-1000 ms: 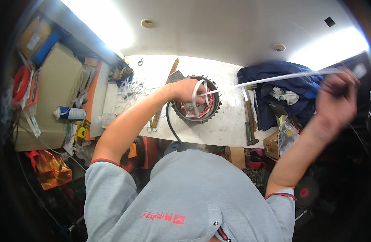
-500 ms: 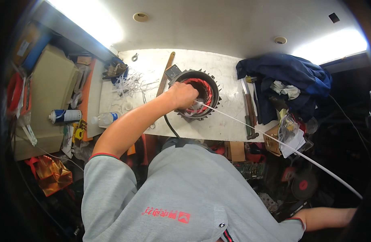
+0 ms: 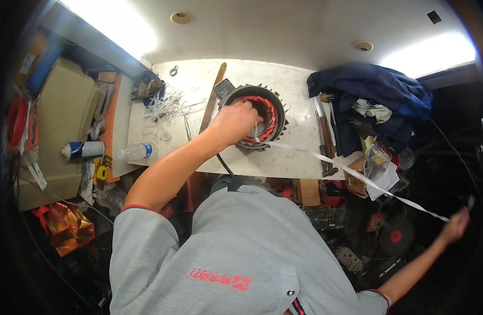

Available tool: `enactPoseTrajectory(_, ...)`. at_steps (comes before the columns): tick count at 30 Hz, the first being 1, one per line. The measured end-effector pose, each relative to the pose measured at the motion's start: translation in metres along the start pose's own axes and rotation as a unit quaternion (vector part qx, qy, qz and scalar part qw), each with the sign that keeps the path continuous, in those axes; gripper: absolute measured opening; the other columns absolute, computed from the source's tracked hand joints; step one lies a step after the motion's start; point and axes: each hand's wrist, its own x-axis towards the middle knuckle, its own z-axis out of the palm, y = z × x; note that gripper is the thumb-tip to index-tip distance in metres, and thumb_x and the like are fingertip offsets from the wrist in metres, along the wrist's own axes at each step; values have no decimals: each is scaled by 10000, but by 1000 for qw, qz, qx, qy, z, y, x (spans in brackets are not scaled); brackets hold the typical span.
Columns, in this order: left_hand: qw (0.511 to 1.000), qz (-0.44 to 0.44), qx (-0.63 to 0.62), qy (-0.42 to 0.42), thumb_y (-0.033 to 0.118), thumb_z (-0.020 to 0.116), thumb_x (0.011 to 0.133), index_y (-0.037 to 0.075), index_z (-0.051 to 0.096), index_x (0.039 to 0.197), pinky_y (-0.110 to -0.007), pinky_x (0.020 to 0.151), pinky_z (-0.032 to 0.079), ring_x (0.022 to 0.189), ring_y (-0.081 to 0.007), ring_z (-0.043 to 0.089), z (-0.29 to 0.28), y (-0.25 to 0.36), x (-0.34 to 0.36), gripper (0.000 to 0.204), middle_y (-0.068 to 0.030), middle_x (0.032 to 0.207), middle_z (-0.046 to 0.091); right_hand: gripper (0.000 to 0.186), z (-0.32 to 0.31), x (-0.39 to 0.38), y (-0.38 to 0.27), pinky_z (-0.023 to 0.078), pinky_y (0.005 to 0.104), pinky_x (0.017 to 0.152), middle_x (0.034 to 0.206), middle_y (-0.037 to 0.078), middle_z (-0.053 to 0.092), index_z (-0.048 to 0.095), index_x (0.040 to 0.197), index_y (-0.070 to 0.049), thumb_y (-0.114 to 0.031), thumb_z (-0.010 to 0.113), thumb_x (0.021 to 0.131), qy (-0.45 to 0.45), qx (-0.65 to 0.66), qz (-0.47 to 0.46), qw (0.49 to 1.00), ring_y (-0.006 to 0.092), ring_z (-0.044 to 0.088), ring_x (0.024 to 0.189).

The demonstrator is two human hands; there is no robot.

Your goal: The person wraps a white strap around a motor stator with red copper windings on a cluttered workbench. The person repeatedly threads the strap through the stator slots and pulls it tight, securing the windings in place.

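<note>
Your left hand (image 3: 235,122) pins the white tape (image 3: 351,172) at the stator (image 3: 258,119), frame centre, while your right hand (image 3: 454,227) grips its far end at lower right, tape running taut diagonally between.

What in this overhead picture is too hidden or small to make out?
- Near side of the ringed motor part: covered by the left hand, head view.
- How the right hand holds the white strip: small, dark picture rim.
- Items under the blue cloth: covered.
</note>
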Motion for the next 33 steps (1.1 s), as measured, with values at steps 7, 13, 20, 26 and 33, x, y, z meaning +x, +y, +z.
enactPoseTrajectory(7, 969, -85, -201, 117, 131, 681, 878, 32, 706, 850, -386, 647, 529, 721, -295, 640, -42, 17, -19, 106, -101, 772, 619, 169, 107, -165, -336, 534, 451, 823, 951, 200, 706, 702, 977, -30, -140, 608, 889, -477, 321, 7, 818, 392, 675, 906)
enactPoseTrajectory(13, 910, -183, -348, 133, 180, 645, 949, -21, 706, 878, -312, 605, 482, 643, -175, 617, -36, 18, -38, 221, -113, 728, 673, 267, 102, -143, -494, 539, 445, 810, 968, 168, 716, 709, 1010, -37, -259, 696, 860, -436, 474, -3, 765, 348, 689, 913)
enactPoseTrajectory(20, 866, -226, -426, 134, 163, 651, 953, -36, 683, 872, -285, 595, 466, 657, -105, 559, -30, 24, -35, 217, -78, 736, 660, 155, 64, -92, -591, 548, 414, 696, 916, 100, 718, 735, 873, -85, -209, 680, 798, -582, 483, -321, 570, 311, 685, 825)
enactPoseTrajectory(26, 868, -274, -414, -17, 146, 755, 856, -24, 639, 1053, -279, 635, 497, 668, -111, 560, -42, 18, -36, 286, -74, 834, 663, 96, 102, -111, -605, 544, 407, 624, 791, 81, 675, 730, 835, -107, -122, 660, 770, -323, 548, -209, 743, 287, 673, 721)
enactPoseTrajectory(33, 853, -206, -479, 1, 38, 671, 847, 38, 641, 1178, -310, 665, 534, 718, -188, 636, -34, 16, -44, 332, -101, 936, 684, 219, 58, -122, -572, 527, 370, 605, 755, 83, 636, 721, 960, -80, 14, 667, 770, -379, 706, -155, 577, 282, 647, 684)
